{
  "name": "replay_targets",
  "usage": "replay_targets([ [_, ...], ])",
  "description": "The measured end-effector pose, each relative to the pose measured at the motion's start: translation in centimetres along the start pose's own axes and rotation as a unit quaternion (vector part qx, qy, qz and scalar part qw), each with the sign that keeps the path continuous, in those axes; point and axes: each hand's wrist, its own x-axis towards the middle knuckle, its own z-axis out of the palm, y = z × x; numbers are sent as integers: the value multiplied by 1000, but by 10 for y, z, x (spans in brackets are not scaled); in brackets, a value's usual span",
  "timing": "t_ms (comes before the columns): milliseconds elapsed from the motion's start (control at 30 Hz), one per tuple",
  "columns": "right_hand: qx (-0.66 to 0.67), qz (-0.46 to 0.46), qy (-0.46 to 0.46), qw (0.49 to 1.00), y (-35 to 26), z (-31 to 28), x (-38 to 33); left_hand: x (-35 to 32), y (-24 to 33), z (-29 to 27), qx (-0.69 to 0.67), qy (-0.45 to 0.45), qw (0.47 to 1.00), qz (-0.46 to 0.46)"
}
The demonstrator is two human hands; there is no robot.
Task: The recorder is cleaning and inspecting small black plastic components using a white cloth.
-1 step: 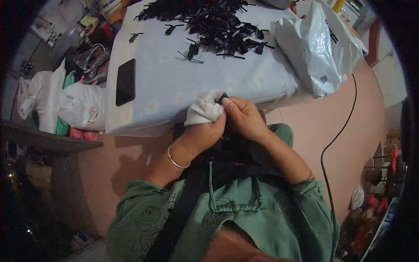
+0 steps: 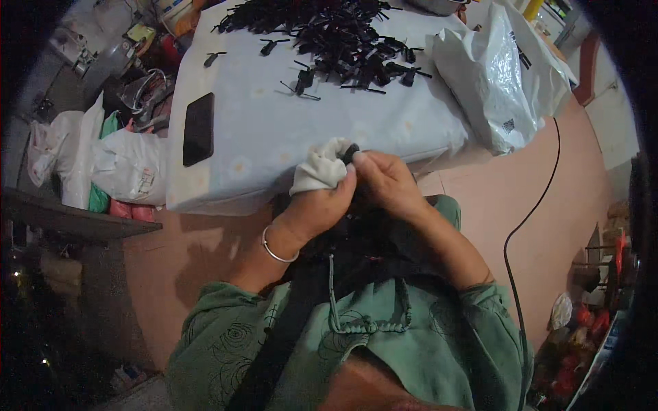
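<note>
My left hand (image 2: 319,209) is closed on a bunched white cloth (image 2: 321,170), just in front of the table's near edge. A small black part (image 2: 350,153) pokes out at the cloth's right side. The fingers of my right hand (image 2: 389,183) pinch at this part, close against my left thumb. Most of the part is hidden by cloth and fingers, so its full shape does not show. Farther back on the table lies a large heap of small black parts (image 2: 343,41) with thin stick-like arms, several of them loose along its front.
A pale flowered cloth covers the table (image 2: 260,130). A black phone (image 2: 199,130) lies at its left, a white plastic bag (image 2: 486,82) at its right. More filled bags (image 2: 130,164) sit on a shelf to the left. A black cable (image 2: 507,253) trails across the floor.
My right fingertips have shifted slightly to the right, and more of the black part shows between them and the cloth. The cloth is creased a little differently.
</note>
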Motion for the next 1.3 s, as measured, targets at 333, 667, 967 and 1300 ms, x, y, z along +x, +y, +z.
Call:
replay_targets([
  [333, -231, -153, 13, 961, -21, -23, -10, 5, -7, -8, -171, -64, 966, -184],
  [667, -79, -41, -18, 996, -37, -11, -6, 8, 20, -10, -322, -132, 902, -255],
  [967, -192, -59, -26, 979, -33, -10, -5, 0, 4, -9, -273, -122, 908, -292],
  [1300, -82, -58, -17, 995, -6, 16, 9, -7, -3, -1, -12, 3, 1000, 0],
])
